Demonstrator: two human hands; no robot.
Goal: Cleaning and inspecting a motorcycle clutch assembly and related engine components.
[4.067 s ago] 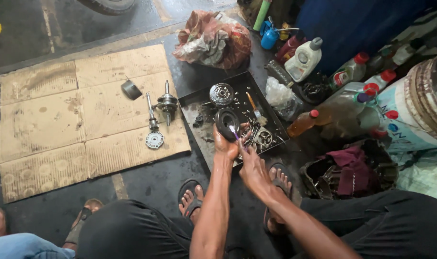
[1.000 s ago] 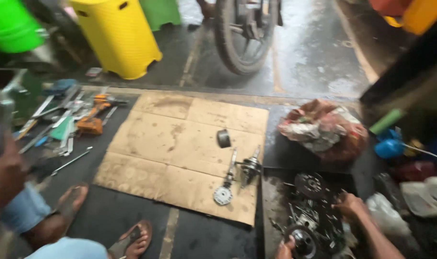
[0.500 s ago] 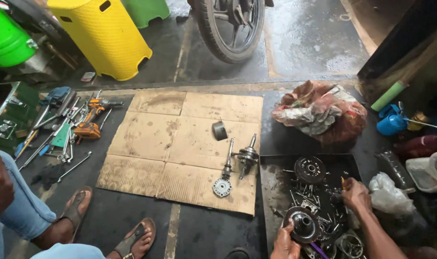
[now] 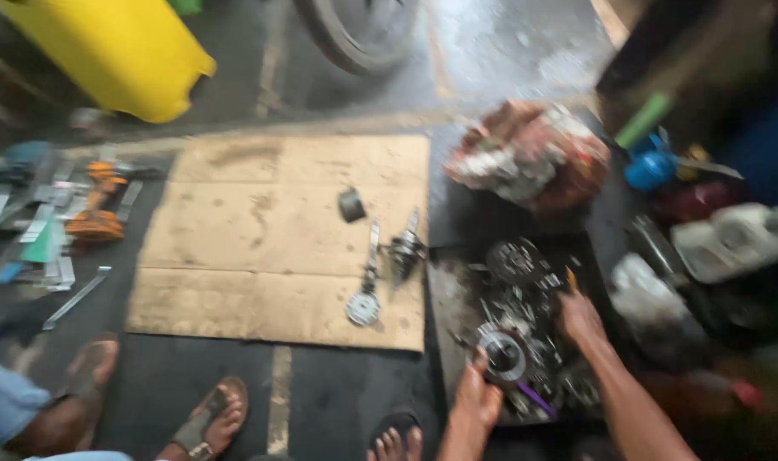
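Both hands reach into a shallow dark metal tray (image 4: 444, 294) full of greasy engine parts, seen from above in a blurred view. Left hand (image 4: 478, 397) rests at the near edge of a round silver gear-like part (image 4: 501, 352), fingers curled against it; whether it truly grips the part cannot be told. Right hand (image 4: 581, 318) lies further back in the tray among small metal pieces, fingers bent down, with a thin orange-tipped tool (image 4: 570, 279) just beside it; its grip is also unclear.

Left of the tray, a flattened sheet of brown cardboard (image 4: 261, 243) covers the dark, wet concrete floor (image 4: 500, 51). On the cardboard lie a small dark cylinder (image 4: 351, 205), a shaft with a toothed wheel (image 4: 367, 290) and a chunky metal assembly (image 4: 403, 249).

Beyond the tray sits a bundle of crumpled rags (image 4: 525, 158). Bottles and a blue oil can (image 4: 649, 166) crowd the right side. Scattered hand tools (image 4: 60, 222) lie at the far left, near a yellow plastic bin (image 4: 107, 51). A tyre (image 4: 359, 34) stands at the top. Sandalled feet (image 4: 209, 418) show along the bottom edge.
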